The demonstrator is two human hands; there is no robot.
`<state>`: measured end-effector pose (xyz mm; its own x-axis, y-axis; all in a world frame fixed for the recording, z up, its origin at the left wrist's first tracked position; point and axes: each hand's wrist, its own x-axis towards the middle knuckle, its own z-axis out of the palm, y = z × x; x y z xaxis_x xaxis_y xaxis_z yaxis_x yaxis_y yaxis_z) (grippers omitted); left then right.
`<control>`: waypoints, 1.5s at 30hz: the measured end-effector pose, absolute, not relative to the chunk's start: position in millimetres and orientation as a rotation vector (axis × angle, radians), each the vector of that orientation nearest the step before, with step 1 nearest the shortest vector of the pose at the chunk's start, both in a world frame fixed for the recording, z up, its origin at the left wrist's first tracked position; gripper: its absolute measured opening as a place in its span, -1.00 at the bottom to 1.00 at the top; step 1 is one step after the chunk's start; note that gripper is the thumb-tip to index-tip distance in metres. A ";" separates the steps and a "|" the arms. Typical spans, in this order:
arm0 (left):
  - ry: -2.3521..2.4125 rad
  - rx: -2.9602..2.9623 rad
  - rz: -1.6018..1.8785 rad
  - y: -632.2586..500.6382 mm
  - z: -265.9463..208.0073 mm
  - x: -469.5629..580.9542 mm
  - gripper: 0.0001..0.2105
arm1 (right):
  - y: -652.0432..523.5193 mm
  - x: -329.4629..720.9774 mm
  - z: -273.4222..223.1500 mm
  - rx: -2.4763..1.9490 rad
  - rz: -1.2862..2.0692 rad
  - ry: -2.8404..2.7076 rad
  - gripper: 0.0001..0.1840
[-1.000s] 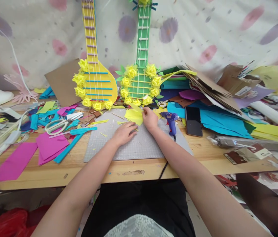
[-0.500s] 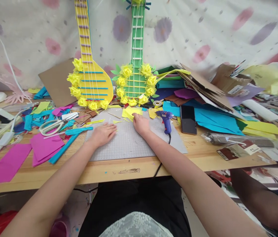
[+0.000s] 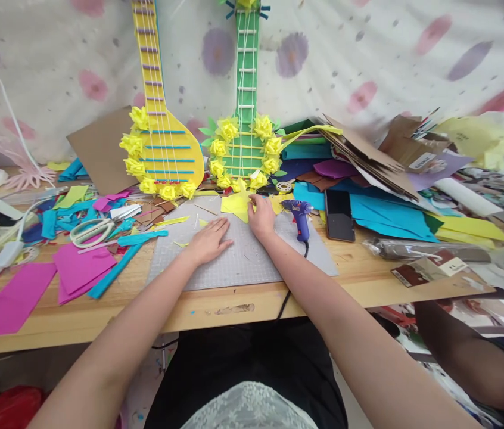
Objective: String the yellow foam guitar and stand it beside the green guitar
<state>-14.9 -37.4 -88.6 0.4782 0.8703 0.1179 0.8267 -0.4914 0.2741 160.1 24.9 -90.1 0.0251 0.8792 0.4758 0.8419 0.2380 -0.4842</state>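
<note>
My left hand (image 3: 211,240) lies flat on the grey cutting mat (image 3: 216,274), fingers stretched out and nothing in it. Small yellow scraps are by its fingertips. My right hand (image 3: 261,218) is closed, fingers curled at the edge of a piece of yellow crepe paper (image 3: 233,204); the fingertips are partly hidden. Just right of that hand, a blue hot glue gun (image 3: 299,219) rests on the mat. Behind the mat stand a yellow paper-covered lute shape (image 3: 176,140) and a green one (image 3: 246,143), both edged with yellow paper flowers.
Scissors (image 3: 92,233), magenta paper (image 3: 15,298) and blue strips (image 3: 115,271) lie to the left. A phone (image 3: 340,215), blue paper sheets (image 3: 390,217) and stacked cardboard (image 3: 368,155) are on the right. The glue gun's cord (image 3: 283,305) hangs over the table edge.
My left hand has slid to the right across the mat. My right hand has shifted slightly right, its fingers more curled, and the yellow paper beside it has changed shape.
</note>
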 end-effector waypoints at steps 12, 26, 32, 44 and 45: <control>2.148 2.513 0.853 -81.7 -71.9 -125.8 -0.88 | 4.1 158.4 -89.4 -1.248 0.251 -2.179 -0.86; 1.702 2.225 0.889 -47.2 -82.6 -24.9 -0.65 | -9.2 168.9 -93.4 -1.266 0.492 -2.102 -0.97; 1.783 2.037 0.862 -47.6 -85.1 -30.7 -0.73 | -4.2 169.7 -95.9 -1.305 0.688 -2.041 -0.92; 1.905 1.866 0.899 -36.9 -87.3 -30.7 -0.72 | -3.2 159.4 -95.9 -1.523 0.685 -1.843 -0.78; 1.915 1.882 0.895 -36.6 -87.4 -30.4 -0.72 | -3.9 158.0 -95.5 -1.552 0.634 -1.859 -0.77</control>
